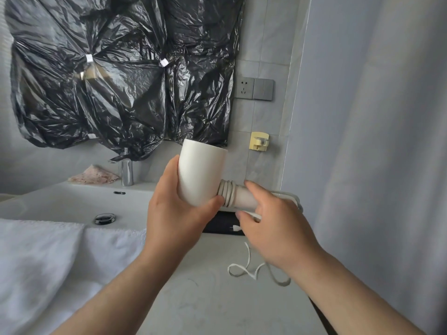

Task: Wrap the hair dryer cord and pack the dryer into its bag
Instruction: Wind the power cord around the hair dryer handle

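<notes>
A white hair dryer (202,170) is held up over the counter, barrel upright and handle pointing right. My left hand (176,209) grips the barrel from the left. Several turns of the pale cord (227,193) are wound around the handle where it meets the barrel. My right hand (273,221) is closed around the handle and holds a stretch of cord. The loose remainder of the cord (251,269) lies in loops on the grey counter below my right wrist. A dark bag (222,224) lies flat on the counter behind my hands, mostly hidden by them.
A white sink (72,204) with a chrome tap (127,172) is at left, and white towels (48,257) lie at its front. Black plastic sheeting (121,68) covers the mirror. A wall socket (256,88) and a yellow hook (259,140) are on the tiles. A pale curtain (375,141) hangs at right.
</notes>
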